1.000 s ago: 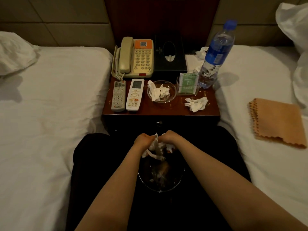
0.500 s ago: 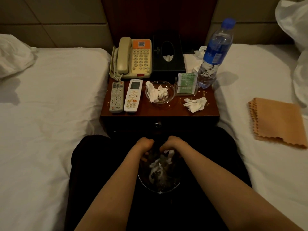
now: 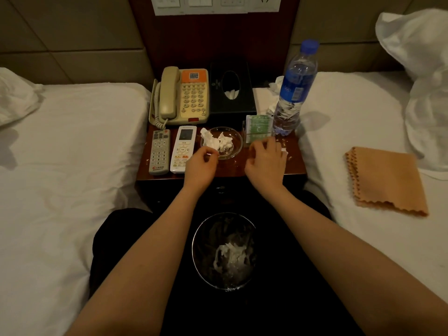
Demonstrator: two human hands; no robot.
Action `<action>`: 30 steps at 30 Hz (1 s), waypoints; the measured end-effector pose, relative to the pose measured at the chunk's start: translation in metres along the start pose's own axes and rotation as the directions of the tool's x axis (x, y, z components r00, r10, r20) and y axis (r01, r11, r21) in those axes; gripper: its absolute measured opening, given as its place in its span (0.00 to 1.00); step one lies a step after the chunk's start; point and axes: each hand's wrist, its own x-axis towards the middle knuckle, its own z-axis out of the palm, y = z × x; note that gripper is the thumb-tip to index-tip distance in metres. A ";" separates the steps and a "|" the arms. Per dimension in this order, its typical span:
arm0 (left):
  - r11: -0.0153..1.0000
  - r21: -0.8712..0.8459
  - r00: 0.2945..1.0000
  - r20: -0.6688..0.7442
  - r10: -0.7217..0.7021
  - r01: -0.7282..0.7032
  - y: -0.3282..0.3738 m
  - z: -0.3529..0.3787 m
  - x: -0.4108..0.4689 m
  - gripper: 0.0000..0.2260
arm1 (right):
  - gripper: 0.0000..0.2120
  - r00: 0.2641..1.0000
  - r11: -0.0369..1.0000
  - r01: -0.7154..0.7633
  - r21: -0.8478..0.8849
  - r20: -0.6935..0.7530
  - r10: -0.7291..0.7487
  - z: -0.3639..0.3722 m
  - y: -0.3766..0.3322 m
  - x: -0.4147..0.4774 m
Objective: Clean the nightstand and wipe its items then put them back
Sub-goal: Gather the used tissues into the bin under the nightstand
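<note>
Wad (image 3: 230,253) now dropped in the bin (image 3: 194,238), both hands have risen to the nightstand (image 3: 230,169): left hand (image 3: 200,163), loosely curled, nears the tissue (image 3: 215,141) in the bowl (image 3: 238,141), right hand (image 3: 265,161) bends over the loose tissue (image 3: 284,151), grip on either unclear, so clearing continues

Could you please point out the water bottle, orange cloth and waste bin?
water bottle (image 3: 292,89): head view, on its blue label.
orange cloth (image 3: 385,178): head view, on its middle.
waste bin (image 3: 193,248): head view, on its left rim.
</note>
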 end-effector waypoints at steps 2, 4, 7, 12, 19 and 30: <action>0.997 0.077 0.999 -0.050 0.019 -0.015 0.005 -0.002 0.007 0.07 | 0.25 0.995 0.984 -0.022 -0.176 0.092 0.039 0.000 0.005 0.011; 0.993 0.120 0.998 -0.055 0.016 -0.009 0.007 -0.004 0.015 0.10 | 0.30 0.977 0.972 -0.072 -0.222 0.181 0.114 0.002 0.008 0.018; 0.988 0.147 0.998 -0.057 -0.032 0.040 0.006 -0.008 0.023 0.15 | 0.28 0.929 0.965 -0.153 -0.213 0.302 0.214 0.005 0.013 0.022; 0.968 0.246 0.996 -0.092 -0.020 0.042 0.006 -0.016 0.035 0.22 | 0.12 0.971 0.997 -0.040 -0.060 0.234 0.053 0.002 0.013 0.030; 0.865 0.478 0.987 0.119 0.107 -0.152 0.004 -0.019 0.061 0.28 | 0.10 0.988 0.991 0.015 0.133 0.153 -0.036 -0.015 -0.024 0.064; 0.761 0.641 0.990 0.139 0.013 -0.100 -0.003 -0.018 0.069 0.17 | 0.20 0.852 0.955 0.246 -0.168 0.507 -0.131 0.016 -0.044 0.078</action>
